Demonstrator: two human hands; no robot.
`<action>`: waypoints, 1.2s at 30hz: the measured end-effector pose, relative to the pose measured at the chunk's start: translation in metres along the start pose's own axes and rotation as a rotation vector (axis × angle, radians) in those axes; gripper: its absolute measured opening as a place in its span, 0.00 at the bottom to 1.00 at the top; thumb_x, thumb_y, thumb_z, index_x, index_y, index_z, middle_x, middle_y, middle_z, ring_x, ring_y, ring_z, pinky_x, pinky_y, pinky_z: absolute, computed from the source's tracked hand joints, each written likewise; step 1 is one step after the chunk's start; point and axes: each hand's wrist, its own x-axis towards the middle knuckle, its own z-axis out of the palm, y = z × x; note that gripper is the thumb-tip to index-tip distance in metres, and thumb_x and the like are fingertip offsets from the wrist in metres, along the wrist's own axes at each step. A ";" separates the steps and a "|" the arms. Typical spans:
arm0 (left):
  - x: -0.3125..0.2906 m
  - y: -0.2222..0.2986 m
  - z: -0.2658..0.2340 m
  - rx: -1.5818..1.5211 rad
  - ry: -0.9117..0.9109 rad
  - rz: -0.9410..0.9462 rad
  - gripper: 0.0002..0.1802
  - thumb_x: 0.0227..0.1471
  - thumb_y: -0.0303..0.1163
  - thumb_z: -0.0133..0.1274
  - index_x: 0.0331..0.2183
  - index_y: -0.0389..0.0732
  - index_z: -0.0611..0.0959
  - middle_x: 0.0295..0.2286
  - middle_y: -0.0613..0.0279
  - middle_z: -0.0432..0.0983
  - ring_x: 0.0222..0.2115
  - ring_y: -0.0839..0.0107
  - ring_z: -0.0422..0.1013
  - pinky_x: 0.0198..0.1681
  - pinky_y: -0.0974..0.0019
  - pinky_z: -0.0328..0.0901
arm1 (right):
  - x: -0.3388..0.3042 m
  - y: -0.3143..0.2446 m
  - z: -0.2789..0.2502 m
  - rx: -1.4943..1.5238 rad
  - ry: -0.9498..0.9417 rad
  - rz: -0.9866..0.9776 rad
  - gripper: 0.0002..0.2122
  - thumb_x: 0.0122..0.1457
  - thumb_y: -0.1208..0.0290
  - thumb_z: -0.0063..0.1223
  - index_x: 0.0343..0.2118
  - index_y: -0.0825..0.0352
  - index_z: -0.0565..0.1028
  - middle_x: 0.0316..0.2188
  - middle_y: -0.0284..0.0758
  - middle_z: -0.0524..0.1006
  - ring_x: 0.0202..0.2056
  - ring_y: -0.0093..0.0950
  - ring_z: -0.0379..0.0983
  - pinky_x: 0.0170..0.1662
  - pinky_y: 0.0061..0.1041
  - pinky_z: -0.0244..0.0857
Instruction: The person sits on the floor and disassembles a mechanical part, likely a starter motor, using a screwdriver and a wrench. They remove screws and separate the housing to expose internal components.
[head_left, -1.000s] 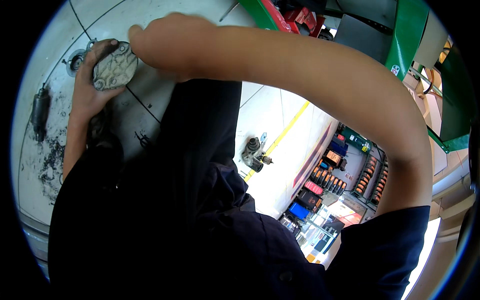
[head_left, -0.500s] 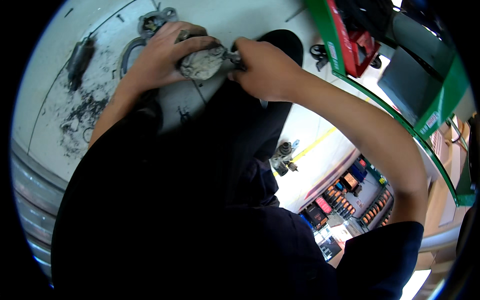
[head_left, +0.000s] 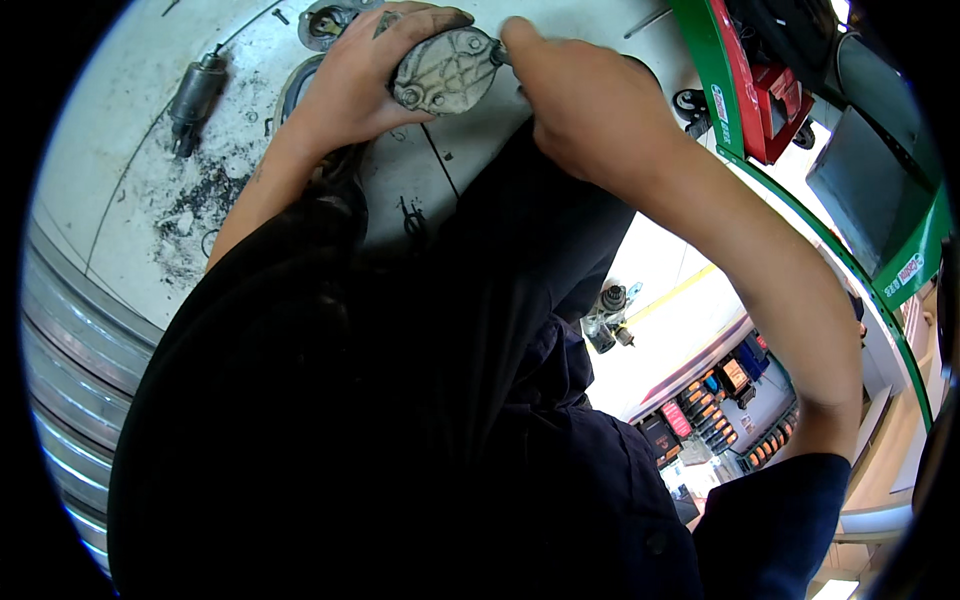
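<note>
Gripping a round grey metal housing (head_left: 450,68) at upper centre, above the floor, ridged face toward the camera: left hand (head_left: 360,85), fingers bent over its top and left edge, opened only to the housing's width. Right hand (head_left: 590,100) just to the right, curled nearly into a fist around a dark metal piece (head_left: 502,56) that meets the housing's right rim; rest of the piece hidden, cannot tell its kind. Just beyond the left hand, a metal part with a round opening (head_left: 322,26) on the pale floor (head_left: 100,190), small screw (head_left: 281,16) near it. Further left, a dark cylinder (head_left: 198,95) lying down, black debris (head_left: 200,205) below. Right of the dark-clothed leg (head_left: 540,210), another metal assembly (head_left: 606,318) near a yellow line (head_left: 685,285). Green frame (head_left: 712,85) upper right, red box (head_left: 775,110) beside it.
</note>
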 end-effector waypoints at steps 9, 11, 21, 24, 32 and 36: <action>-0.011 -0.007 0.000 0.018 -0.013 -0.033 0.48 0.32 0.33 0.77 0.58 0.44 0.74 0.55 0.56 0.74 0.54 0.51 0.72 0.58 0.55 0.67 | 0.007 0.002 -0.008 0.782 -0.343 0.427 0.15 0.64 0.69 0.58 0.48 0.73 0.72 0.36 0.48 0.82 0.37 0.37 0.84 0.36 0.35 0.78; -0.009 -0.004 -0.001 0.031 -0.001 -0.018 0.48 0.33 0.33 0.76 0.58 0.44 0.75 0.55 0.56 0.74 0.54 0.51 0.72 0.58 0.55 0.67 | 0.006 0.001 -0.004 0.479 -0.235 0.253 0.12 0.64 0.70 0.57 0.46 0.70 0.73 0.35 0.45 0.81 0.36 0.38 0.84 0.36 0.35 0.77; 0.001 0.008 -0.003 0.055 0.045 0.059 0.45 0.33 0.37 0.75 0.56 0.46 0.77 0.50 0.59 0.77 0.53 0.53 0.71 0.57 0.52 0.64 | 0.006 -0.013 -0.007 1.211 -0.323 0.696 0.11 0.62 0.75 0.55 0.42 0.79 0.75 0.36 0.51 0.82 0.37 0.42 0.84 0.38 0.39 0.79; 0.000 0.008 -0.005 0.008 0.071 0.059 0.45 0.33 0.37 0.75 0.56 0.45 0.77 0.50 0.58 0.77 0.53 0.53 0.71 0.57 0.52 0.64 | 0.004 -0.014 -0.011 0.834 -0.240 0.455 0.12 0.60 0.77 0.56 0.44 0.78 0.73 0.37 0.50 0.82 0.36 0.43 0.83 0.38 0.40 0.79; 0.001 0.005 -0.004 0.049 0.053 0.050 0.45 0.34 0.37 0.75 0.56 0.44 0.77 0.50 0.57 0.77 0.53 0.52 0.71 0.58 0.52 0.64 | 0.014 -0.005 -0.015 0.605 -0.332 0.383 0.12 0.60 0.72 0.59 0.43 0.71 0.72 0.31 0.44 0.80 0.35 0.39 0.82 0.38 0.38 0.76; -0.001 0.005 -0.005 0.043 0.029 0.034 0.46 0.34 0.35 0.75 0.57 0.43 0.75 0.53 0.55 0.75 0.55 0.51 0.70 0.59 0.53 0.65 | 0.010 -0.007 -0.014 0.815 -0.290 0.481 0.12 0.60 0.72 0.60 0.42 0.70 0.72 0.32 0.44 0.80 0.32 0.40 0.81 0.34 0.37 0.76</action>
